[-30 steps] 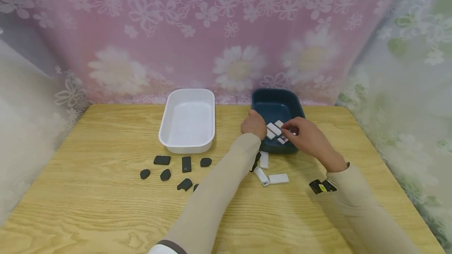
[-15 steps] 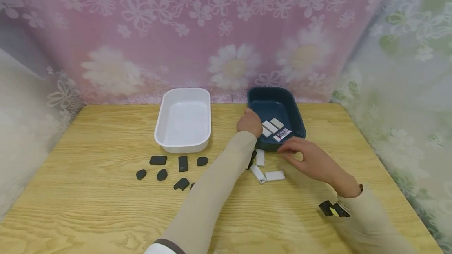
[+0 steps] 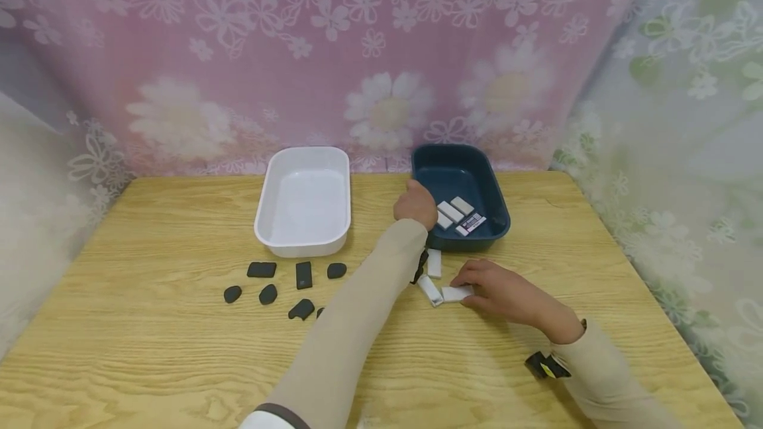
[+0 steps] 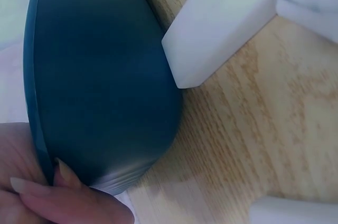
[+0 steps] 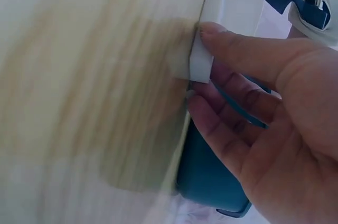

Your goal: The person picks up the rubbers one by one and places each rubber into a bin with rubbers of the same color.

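On a light wood-grain worktop point(image 3: 179, 356), the right hand point(image 3: 501, 291) is pinching a small white rectangular block point(image 3: 454, 294) between thumb and fingers, right of the middle, between a dark blue rounded tub point(image 3: 471, 243) and the near edge. The left hand point(image 3: 415, 206) is gripping the tub's left rim, thumb and finger curled onto it. Two more white blocks point(image 3: 430, 290) are lying just beside the pinched one; three plain white pieces point(image 3: 450, 212) and a printed piece point(image 3: 471, 224) are resting inside the tub. Towards the far edge, a white rounded tub point(image 3: 304, 251) is standing, and flat dark pieces point(image 3: 304, 275) are lying before it, one partly hidden by the beige left sleeve point(image 3: 369, 310).
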`<state>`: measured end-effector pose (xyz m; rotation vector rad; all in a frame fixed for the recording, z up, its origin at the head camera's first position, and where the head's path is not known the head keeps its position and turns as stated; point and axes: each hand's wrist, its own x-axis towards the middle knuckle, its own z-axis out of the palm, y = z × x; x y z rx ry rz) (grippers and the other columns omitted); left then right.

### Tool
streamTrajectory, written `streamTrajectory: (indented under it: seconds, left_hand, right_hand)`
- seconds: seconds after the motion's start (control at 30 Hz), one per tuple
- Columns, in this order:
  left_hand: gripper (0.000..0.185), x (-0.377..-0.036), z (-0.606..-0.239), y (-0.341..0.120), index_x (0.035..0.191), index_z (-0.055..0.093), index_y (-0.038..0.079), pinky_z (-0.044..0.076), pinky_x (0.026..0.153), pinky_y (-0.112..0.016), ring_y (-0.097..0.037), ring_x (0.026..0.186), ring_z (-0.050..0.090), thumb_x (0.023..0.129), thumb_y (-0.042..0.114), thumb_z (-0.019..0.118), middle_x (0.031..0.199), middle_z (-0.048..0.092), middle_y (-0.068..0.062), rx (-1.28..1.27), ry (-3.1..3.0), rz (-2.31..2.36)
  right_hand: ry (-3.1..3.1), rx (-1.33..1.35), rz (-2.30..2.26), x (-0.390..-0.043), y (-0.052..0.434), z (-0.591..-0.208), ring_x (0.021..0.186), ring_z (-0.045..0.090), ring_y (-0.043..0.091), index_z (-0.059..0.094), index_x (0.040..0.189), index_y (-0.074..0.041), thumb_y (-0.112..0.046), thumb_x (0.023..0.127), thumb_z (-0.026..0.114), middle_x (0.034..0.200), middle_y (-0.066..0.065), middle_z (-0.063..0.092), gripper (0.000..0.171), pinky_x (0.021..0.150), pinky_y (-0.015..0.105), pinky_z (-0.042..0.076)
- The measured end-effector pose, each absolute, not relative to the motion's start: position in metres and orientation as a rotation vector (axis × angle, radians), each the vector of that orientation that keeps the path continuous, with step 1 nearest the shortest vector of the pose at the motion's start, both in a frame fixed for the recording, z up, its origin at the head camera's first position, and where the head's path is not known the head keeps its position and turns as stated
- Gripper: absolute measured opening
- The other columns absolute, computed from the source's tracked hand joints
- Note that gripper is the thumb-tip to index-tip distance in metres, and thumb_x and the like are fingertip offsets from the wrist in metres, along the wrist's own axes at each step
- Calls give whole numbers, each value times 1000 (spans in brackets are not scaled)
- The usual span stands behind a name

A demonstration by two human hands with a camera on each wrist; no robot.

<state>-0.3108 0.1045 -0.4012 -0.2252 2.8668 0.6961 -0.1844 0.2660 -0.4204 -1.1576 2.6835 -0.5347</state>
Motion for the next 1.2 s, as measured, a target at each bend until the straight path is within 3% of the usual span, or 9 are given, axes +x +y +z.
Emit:
streamTrajectory:
  seconds: [0.4,0.7,0.93,1.2]
  left_hand:
    - [48,-313,-399,97,129,39,4,53,63,-33,-20,79,66,92,26,61,94,68,-8,-248,2864,678]
    - [47,-310,-396,96,129,40,4,53,64,-33,-20,78,67,93,25,60,90,68,-9,-269,2855,709]
    - [47,-309,-396,100,130,40,5,53,66,-33,-19,80,67,93,26,61,92,68,-7,-294,2864,691]
    - [47,-309,-396,107,130,41,7,53,61,-31,-18,76,67,93,28,60,88,69,-6,-305,2879,653]
  right_hand:
    - [2778,-1054,-721,-198,278,-392,93,56,11,67,110,-14,-9,87,70,105,-6,58,24,78,36,49]
    - [2946,-1092,-749,-239,284,-364,80,56,11,66,113,-3,-4,86,70,99,1,58,28,68,34,50]
    - [2857,-1005,-666,-272,278,-372,82,56,16,66,113,-2,-5,89,67,101,7,60,24,71,38,48]
    - [2723,-1045,-584,-291,272,-386,86,61,23,70,106,-4,-1,83,72,99,6,64,23,74,39,51]
